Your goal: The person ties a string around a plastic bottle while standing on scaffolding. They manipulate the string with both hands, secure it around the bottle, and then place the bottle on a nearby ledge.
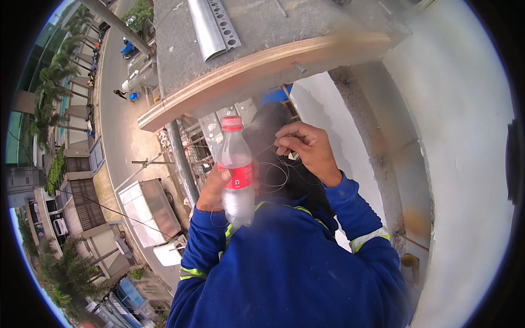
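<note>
Your left hand (214,188) has its grip wrapped around the lower half of a clear plastic bottle (237,170) with a red cap and red label band, holding it upright in front of your chest. It sits high over a street far below, where a roofed truck (146,210) is parked, and under the plywood edge of a concrete slab (262,65) that carries a perforated metal strip (214,24).

Thin clear line (273,174) runs in loose loops from around the bottle across to your right hand (307,148), whose grip is pinched shut on the line with the fingertips drawn together, close to the pale wall (465,136) on your right. Both sleeves are blue with reflective bands.

I judge that you are partway through working the line at the bottle, either winding it on or drawing it off; I cannot tell which. The next move calls for a steady bottle in your left hand and even tension from your right, so the loops do not tangle. With open air beneath you, a slipped bottle would fall to the street.
</note>
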The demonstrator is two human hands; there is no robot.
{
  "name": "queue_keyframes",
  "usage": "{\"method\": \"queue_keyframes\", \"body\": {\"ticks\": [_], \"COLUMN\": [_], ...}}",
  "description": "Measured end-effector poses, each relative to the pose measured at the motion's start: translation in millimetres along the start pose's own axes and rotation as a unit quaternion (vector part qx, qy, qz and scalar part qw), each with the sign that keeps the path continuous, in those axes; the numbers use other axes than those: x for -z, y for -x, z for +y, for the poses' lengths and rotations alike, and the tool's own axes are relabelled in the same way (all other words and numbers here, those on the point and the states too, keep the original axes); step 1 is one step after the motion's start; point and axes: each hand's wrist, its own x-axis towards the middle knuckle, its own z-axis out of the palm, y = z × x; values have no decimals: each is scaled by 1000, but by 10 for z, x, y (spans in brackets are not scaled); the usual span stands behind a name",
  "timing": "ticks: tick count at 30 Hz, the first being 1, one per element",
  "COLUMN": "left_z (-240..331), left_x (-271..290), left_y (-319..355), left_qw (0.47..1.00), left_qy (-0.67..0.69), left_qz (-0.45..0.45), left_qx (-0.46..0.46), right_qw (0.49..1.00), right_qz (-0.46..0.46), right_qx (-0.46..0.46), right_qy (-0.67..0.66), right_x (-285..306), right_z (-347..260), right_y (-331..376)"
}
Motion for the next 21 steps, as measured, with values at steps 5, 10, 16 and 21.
{"method": "queue_keyframes", "body": {"ticks": [5,10,16,21], "left_z": [-34,-35,-43,-2], "left_x": [54,38,-128,-216], "left_y": [3,-11,-54,-110], "left_qw": [1000,999,996,988], "left_qy": [7,31,64,-36], "left_qz": [-20,-30,-13,69], "left_qx": [-8,-26,-64,-132], "right_qw": [999,999,904,806], "right_qz": [13,42,77,10], "right_qx": [13,30,255,348], "right_qy": [-42,-11,334,478], "right_x": [118,234,56,-169], "right_z": [50,49,106,95], "right_y": [14,30,141,360]}}
